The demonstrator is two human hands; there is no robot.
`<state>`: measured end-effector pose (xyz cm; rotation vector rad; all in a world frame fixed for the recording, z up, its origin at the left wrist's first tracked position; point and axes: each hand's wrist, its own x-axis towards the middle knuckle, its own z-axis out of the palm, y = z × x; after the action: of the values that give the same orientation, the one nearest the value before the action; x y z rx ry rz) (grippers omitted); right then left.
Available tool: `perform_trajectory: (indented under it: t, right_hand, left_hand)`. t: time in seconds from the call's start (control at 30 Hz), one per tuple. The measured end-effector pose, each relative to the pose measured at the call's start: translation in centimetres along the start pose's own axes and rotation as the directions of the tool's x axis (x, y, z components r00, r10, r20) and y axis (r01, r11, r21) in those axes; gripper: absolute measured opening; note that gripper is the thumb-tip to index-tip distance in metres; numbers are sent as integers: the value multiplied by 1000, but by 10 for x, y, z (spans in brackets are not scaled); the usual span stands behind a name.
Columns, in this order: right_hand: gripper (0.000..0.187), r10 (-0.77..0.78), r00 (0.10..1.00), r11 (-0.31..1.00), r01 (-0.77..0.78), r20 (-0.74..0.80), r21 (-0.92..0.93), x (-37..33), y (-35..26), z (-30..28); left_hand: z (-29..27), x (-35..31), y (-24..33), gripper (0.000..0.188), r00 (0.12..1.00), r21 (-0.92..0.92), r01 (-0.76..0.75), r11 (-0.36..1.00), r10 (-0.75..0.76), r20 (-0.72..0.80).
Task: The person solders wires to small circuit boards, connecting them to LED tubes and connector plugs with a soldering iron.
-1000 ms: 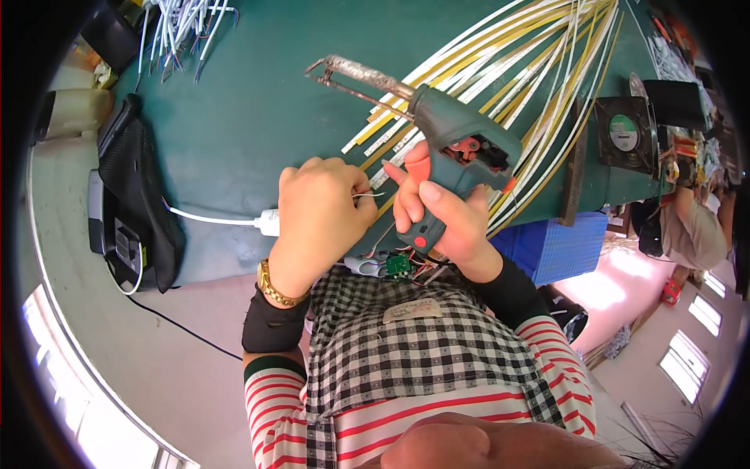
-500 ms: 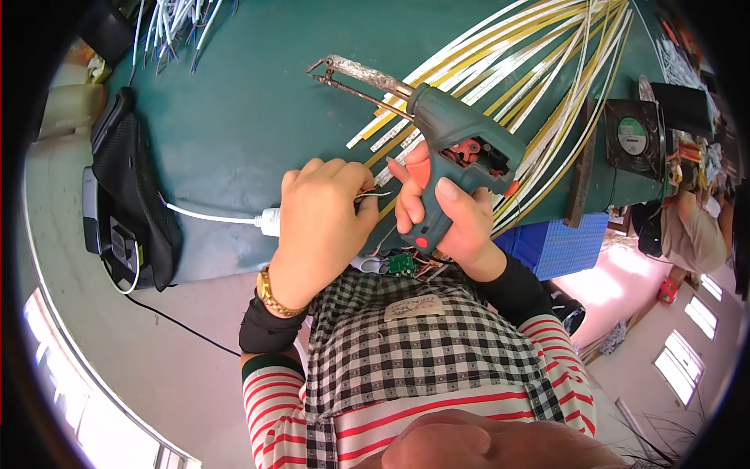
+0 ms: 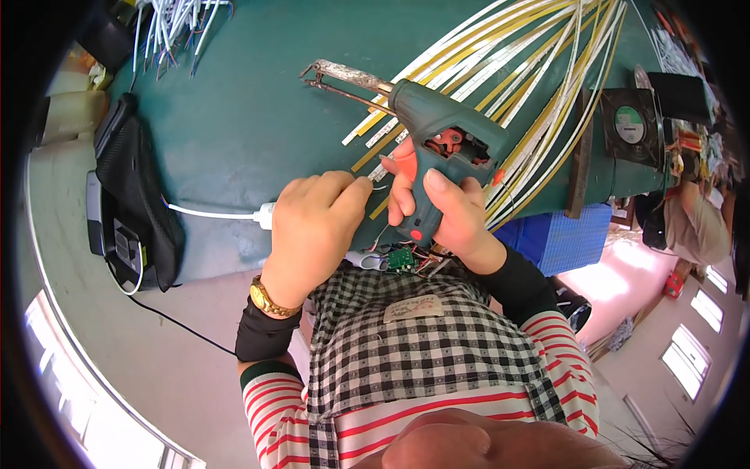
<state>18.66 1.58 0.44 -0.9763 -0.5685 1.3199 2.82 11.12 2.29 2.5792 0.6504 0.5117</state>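
Right hand (image 3: 445,211) grips soldering gun (image 3: 437,137) above table (image 3: 250,133).

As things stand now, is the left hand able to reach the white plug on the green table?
Probably yes. The left hand pinches a thin wire, and the white plug lies right beside its knuckles on the green table, with nothing between them. It would have to drop the wire first.

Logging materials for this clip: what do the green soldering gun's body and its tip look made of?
Soldering gun body: seemingly moulded plastic, matte dark green, with visible seams. Tip: metal, dull grey and crusted, probably oxidised. Right hand grips the handle.
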Motion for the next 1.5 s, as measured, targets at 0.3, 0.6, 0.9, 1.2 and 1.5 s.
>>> perform_trajectory:
  t: [0.3, 0.6, 0.9, 1.2, 1.5]
  right_hand:
    - [44, -10, 999, 1000, 10, 36, -10, 1, 3, 0]
    - [40, 16, 999, 1000, -16, 40, 18, 3, 4, 3]
    - [39, 0, 1000, 998, -1, 16, 68, 6, 2, 3]
    - [42, -1, 998, 996, 6, -55, 88, 11, 0, 5]
    - [42, 2, 1000, 995, 1, -31, 99, 10, 2, 2]
  left_hand:
    - [17, -2, 5, 19, 990, 48, 52, 997, -45, -133]
    - [3, -4, 18, 9, 993, 303, 104, 947, -114, 14]
    - [11, -4, 15, 8, 968, 174, 246, 954, -231, -100]
    - [25, 3, 15, 10, 968, 15, 230, 973, -227, -103]
    - [17, 7, 15, 9, 924, -15, 378, 926, -376, 70]
